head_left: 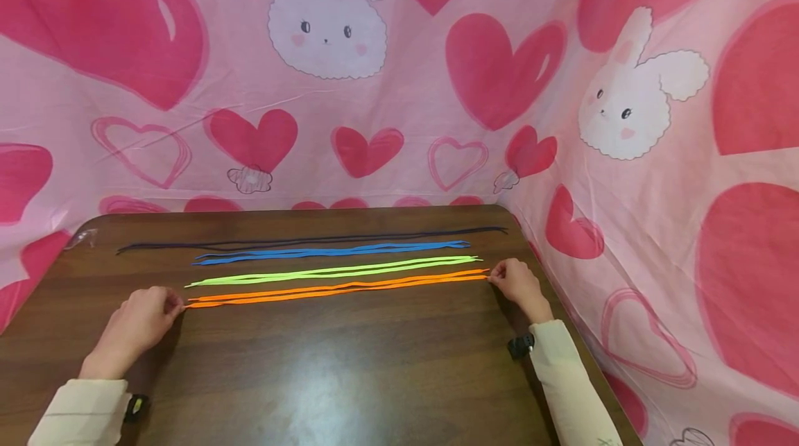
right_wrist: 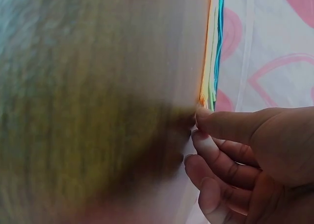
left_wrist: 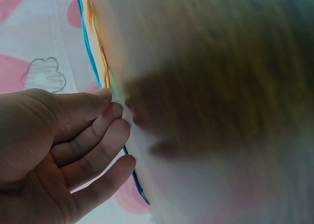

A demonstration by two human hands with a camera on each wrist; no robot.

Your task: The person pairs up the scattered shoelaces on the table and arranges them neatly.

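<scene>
Two orange shoelaces (head_left: 337,288) lie side by side across the brown table (head_left: 349,376). At their left end my left hand (head_left: 142,318) pinches a tip between thumb and finger. My right hand (head_left: 517,284) pinches a tip at the right end. Just behind lie yellow-green shoelaces (head_left: 337,271), then blue shoelaces (head_left: 331,252), then dark navy shoelaces (head_left: 312,239), all stretched roughly parallel. Both wrist views show the orange lace (left_wrist: 104,62) running up to the thumb and fingertip, the other fingers loosely bent.
A pink cloth (head_left: 399,99) with hearts and rabbits hangs behind the table and along its right side. A small clear plastic piece (head_left: 82,238) lies at the table's far left corner. Dark bands sit at both wrists.
</scene>
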